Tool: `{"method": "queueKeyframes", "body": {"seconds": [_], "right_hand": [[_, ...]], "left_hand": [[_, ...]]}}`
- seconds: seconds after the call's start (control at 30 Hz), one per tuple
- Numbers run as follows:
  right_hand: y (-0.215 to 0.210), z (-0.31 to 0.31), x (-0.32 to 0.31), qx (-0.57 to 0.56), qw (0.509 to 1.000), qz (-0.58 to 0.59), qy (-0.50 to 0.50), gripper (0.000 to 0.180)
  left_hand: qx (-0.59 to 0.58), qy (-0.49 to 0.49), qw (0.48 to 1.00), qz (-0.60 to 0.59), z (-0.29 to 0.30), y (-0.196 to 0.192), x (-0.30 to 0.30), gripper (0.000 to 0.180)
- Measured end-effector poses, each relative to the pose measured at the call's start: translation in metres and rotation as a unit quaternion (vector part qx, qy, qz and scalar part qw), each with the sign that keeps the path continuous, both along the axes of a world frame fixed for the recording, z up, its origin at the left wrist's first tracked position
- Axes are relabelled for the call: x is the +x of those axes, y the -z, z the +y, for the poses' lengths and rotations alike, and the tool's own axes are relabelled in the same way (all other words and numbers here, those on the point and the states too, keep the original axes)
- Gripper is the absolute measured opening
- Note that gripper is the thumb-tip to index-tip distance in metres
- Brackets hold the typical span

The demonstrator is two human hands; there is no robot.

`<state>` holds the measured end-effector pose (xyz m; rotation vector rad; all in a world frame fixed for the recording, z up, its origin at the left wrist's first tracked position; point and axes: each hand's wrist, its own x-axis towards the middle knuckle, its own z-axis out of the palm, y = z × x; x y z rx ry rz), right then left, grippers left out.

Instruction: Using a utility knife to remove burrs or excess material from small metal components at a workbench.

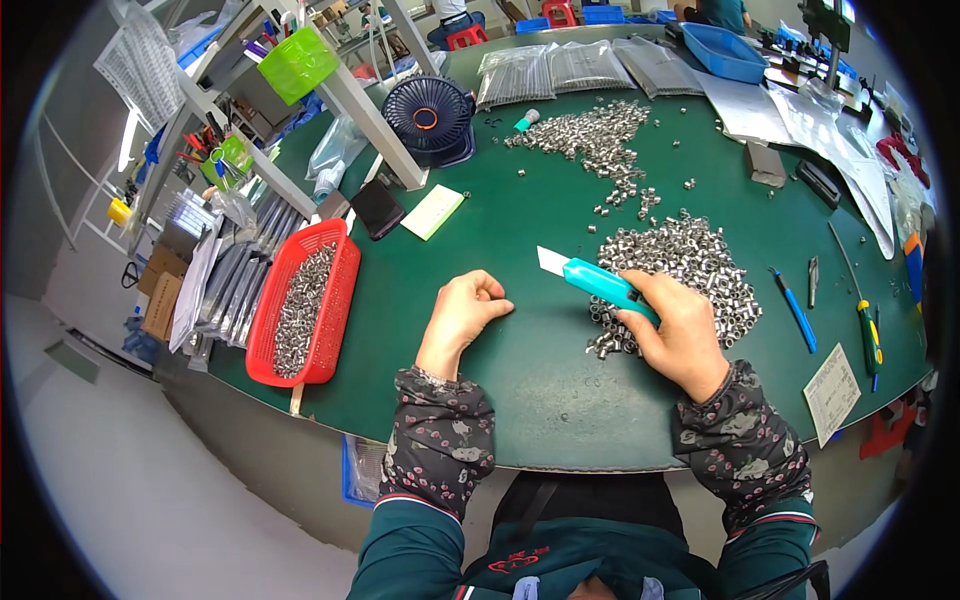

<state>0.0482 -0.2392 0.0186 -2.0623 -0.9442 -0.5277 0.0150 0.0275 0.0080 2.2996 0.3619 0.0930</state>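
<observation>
My right hand [683, 330] is wrapped round a teal utility knife [607, 286]. Its broad pale blade is out and points to the upper left, over the table. Under and behind this hand lies a heap of small metal rings [680, 255], and the knife hides part of its left side. My left hand [462, 312] hovers or rests over the green table [540, 400], left of the knife. Its fingers are curled with thumb and forefinger close together; whatever may be between them is hidden or too small to make out.
A red basket [345, 300] of small metal parts stands at the left edge, near a black fan [428, 115]. Another spread of rings [590, 135] lies farther back. At right are a blue pen-like tool [795, 312], a screwdriver [868, 335] and a paper slip [832, 393].
</observation>
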Motion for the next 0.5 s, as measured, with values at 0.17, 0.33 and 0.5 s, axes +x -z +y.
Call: {"method": "queueKeyframes", "body": {"seconds": [0.17, 0.33, 0.5], "right_hand": [[-0.002, -0.001, -0.004, -0.010, 1.000, 0.013, 0.000, 0.031], [0.003, -0.002, -0.005, -0.014, 0.999, 0.026, -0.018, 0.030], [0.001, 0.000, -0.006, -0.036, 0.999, 0.027, -0.023, 0.031]], "left_hand": [[-0.083, -0.005, 0.994, -0.070, 0.003, 0.011, 0.001, 0.014], [-0.630, 0.054, 0.772, -0.067, -0.015, 0.000, 0.001, 0.011], [-0.636, 0.088, 0.763, -0.069, -0.020, 0.002, 0.001, 0.014]]}}
